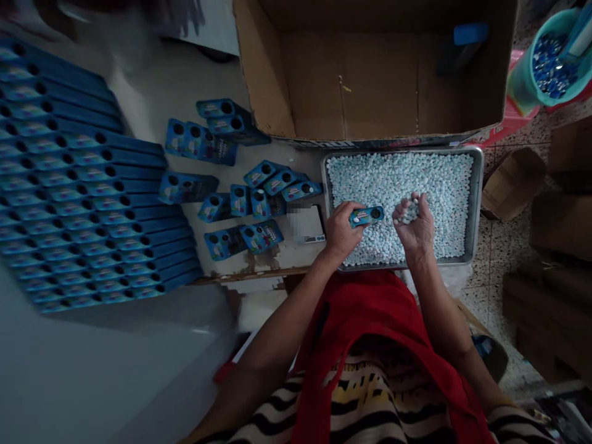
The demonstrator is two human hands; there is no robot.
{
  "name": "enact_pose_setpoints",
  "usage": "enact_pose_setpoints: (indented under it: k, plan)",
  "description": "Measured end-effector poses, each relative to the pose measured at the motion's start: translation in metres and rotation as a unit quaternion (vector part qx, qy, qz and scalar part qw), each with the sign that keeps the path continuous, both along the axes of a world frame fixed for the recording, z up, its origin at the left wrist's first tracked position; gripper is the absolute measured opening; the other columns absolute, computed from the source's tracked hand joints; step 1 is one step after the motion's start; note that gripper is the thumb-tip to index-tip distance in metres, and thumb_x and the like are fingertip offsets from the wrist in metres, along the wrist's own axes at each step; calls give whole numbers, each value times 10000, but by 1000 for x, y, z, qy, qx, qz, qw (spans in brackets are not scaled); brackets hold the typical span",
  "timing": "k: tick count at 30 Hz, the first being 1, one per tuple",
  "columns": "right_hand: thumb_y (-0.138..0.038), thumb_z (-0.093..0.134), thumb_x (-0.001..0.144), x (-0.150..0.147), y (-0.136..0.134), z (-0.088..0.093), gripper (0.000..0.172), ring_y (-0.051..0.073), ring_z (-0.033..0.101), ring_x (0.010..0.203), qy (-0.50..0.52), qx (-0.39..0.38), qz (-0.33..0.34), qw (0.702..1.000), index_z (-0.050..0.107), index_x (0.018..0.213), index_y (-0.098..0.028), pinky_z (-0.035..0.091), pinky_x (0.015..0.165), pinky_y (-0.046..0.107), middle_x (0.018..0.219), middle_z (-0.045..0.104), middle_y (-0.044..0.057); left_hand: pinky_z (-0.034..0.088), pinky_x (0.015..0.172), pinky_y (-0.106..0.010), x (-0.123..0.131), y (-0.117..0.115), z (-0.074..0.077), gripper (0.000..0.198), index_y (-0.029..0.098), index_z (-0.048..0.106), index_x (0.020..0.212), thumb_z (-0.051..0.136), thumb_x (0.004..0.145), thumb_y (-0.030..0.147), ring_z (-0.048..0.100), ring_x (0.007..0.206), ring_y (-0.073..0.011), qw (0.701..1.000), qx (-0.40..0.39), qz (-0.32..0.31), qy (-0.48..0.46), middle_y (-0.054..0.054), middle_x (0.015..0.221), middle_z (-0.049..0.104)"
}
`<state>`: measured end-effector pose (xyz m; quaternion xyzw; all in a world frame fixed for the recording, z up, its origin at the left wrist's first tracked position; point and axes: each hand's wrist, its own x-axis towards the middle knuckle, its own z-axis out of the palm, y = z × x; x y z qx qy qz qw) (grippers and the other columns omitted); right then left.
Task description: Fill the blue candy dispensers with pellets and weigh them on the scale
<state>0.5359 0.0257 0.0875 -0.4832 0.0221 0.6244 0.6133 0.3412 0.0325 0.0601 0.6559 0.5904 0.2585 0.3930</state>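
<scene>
My left hand (341, 233) is closed around a small blue printed box (367, 216) with a dark round opening at one end. It holds the box over the left half of a metal tray (478, 203). The tray is filled with small white and pale blue candies (435, 176). My right hand (417, 233) is palm up over the tray, its fingers curled around a small handful of the same candies. The box's opening faces this hand, with a short gap between them. What is inside the box is hidden.
Loose blue boxes (217, 206) and a small white scale-like device (308, 223) lie left of the tray. Farther left stands a large stack of blue boxes (92, 203). A cardboard carton (263, 68) stands behind the tray. At upper right is a teal bucket (522, 83) of blue wrapped pieces.
</scene>
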Motion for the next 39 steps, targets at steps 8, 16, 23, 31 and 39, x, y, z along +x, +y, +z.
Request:
enact_pose_setpoints:
  k: [8,16,23,31,39]
  plan:
    - [-718,647,1003,-33,16,10,445,164,522,665,-197,96,68,973,574,874,-299,551,733,308,678,394,-50,570,950,-390,12,-3,10,350,238,762,1061,888,762,106,739,1056,-298,999,40,-29,21,-59,1056,791]
    - [-679,631,994,40,7,-36,388,160,631,750,-109,-36,39,993,610,925,-298,633,856,359,710,549,-45,601,1070,-391,6,-4,-16,343,227,725,1071,818,766,98,774,1176,-251,983,-88,55,-149,-44,1163,814]
    - [-689,885,769,72,-30,-17,785,251,804,985,-252,-183,217,925,618,1437,-375,707,688,381,1262,715,58,639,981,-362,8,0,-16,342,208,733,1070,896,769,194,804,1062,-238,964,-148,59,-212,-56,1110,826]
    - [-655,942,712,85,-3,34,516,291,757,1100,-389,-126,267,872,869,1036,-259,687,773,396,1239,798,123,640,1003,-399,-117,62,59,471,266,692,1192,914,790,369,754,1085,-244,963,20,257,-82,-28,1172,770]
    - [-387,753,956,134,195,89,227,210,726,875,-712,81,127,686,782,1118,-232,622,902,419,920,769,27,528,1176,-640,-269,169,30,453,394,755,1039,885,616,489,729,1181,-327,962,-28,254,99,155,1133,790]
